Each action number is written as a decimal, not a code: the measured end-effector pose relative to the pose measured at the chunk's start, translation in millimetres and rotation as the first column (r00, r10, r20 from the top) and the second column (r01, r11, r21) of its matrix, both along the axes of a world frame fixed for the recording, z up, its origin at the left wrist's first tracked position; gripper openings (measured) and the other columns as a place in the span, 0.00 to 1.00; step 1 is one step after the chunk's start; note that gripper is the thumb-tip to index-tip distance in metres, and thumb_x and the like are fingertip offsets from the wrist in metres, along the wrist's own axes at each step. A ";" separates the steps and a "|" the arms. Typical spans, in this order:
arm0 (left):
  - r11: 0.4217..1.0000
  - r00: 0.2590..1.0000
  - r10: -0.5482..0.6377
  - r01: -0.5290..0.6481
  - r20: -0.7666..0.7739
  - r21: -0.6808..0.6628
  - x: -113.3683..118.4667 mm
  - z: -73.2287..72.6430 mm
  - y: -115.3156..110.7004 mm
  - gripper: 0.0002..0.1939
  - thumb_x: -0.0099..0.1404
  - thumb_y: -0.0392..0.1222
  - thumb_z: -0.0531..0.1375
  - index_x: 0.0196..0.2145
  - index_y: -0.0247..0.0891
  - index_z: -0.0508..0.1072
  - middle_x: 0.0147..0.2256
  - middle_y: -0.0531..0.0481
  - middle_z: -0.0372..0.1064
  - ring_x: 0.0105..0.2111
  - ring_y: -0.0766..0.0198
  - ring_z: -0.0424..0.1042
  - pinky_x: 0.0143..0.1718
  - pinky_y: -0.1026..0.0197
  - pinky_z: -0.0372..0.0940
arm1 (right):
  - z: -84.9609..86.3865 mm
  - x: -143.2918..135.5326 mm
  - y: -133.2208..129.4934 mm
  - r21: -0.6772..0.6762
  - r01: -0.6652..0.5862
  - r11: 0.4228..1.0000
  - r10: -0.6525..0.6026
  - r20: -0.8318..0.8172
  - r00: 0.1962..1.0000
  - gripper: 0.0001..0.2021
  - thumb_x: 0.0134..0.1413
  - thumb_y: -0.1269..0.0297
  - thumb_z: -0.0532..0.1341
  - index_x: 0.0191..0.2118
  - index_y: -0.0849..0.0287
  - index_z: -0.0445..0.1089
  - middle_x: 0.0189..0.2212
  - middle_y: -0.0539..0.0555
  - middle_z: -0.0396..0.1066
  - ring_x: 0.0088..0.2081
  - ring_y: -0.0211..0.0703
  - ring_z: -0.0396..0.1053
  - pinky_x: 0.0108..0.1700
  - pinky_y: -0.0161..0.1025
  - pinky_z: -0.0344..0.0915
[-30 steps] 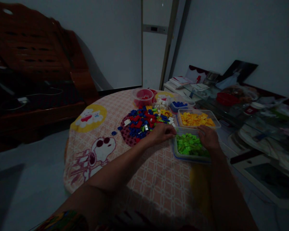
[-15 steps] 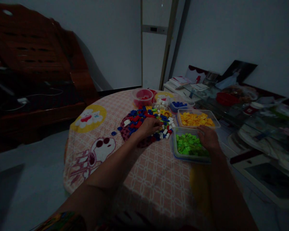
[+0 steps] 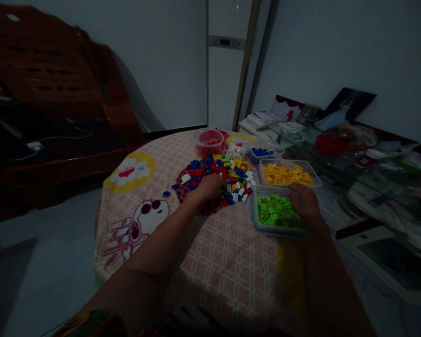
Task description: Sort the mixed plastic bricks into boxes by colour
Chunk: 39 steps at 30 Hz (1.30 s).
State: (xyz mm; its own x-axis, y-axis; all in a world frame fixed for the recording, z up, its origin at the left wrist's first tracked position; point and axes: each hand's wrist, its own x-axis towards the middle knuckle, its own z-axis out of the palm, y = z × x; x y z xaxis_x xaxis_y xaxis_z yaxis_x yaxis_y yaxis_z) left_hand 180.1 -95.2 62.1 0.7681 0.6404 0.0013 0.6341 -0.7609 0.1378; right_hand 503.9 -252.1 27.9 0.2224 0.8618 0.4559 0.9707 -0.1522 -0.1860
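Note:
A mixed pile of toy building bricks [image 3: 235,173] in red, blue, white, yellow and green lies on the table. My left hand [image 3: 212,187] is down at the pile's near side, fingers curled and pressed together; whatever they may hold is hidden. My right hand [image 3: 305,201] is closed on the right rim of a clear plastic box [image 3: 255,220] filled with green bricks [image 3: 275,210]. Just behind it stands a box of yellow bricks [image 3: 286,174]. Farther back are a box with blue bricks [image 3: 262,152] and a pink round tub [image 3: 210,140] with red pieces.
A patterned pink cloth [image 3: 214,262] covers the round table. Two blue pieces [image 3: 170,190] lie left of the pile. On the right, a cluttered glass stand [image 3: 301,140] holds papers and a red bowl [image 3: 331,144]. A wooden bench [image 3: 56,93] stands at the left.
My left hand has shifted a little left and nearer to me, uncovering bricks on the pile's right side. My right hand stays at the green bricks' box.

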 end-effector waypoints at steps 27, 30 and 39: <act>0.855 0.760 0.011 0.330 0.650 -0.401 22.3 -4.3 -19.1 0.10 0.62 0.40 0.59 0.37 0.32 0.77 0.25 0.53 0.71 0.25 0.69 0.68 0.28 0.68 0.60 | 0.8 0.1 -0.9 -0.001 -0.007 1.000 0.007 -0.018 1.000 0.18 0.57 0.64 0.53 0.45 0.64 0.77 0.50 0.67 0.75 0.54 0.60 0.71 0.59 0.59 0.65; 0.750 0.682 0.049 0.457 0.729 -0.479 37.5 -6.6 -39.4 0.10 0.62 0.42 0.60 0.38 0.32 0.76 0.24 0.53 0.69 0.23 0.70 0.66 0.27 0.68 0.60 | -1.2 2.1 -0.5 0.028 -0.023 0.999 0.024 -0.020 1.000 0.18 0.57 0.63 0.53 0.45 0.62 0.77 0.49 0.66 0.76 0.53 0.60 0.72 0.58 0.61 0.65; 0.697 0.574 -0.044 0.604 0.818 -0.386 57.4 -5.8 -77.0 0.19 0.62 0.41 0.64 0.51 0.36 0.75 0.46 0.42 0.76 0.38 0.63 0.76 0.36 0.65 0.67 | -1.9 -0.5 -0.5 0.028 0.002 1.000 -0.002 0.001 1.000 0.19 0.58 0.63 0.52 0.46 0.63 0.76 0.50 0.67 0.75 0.53 0.60 0.71 0.59 0.58 0.65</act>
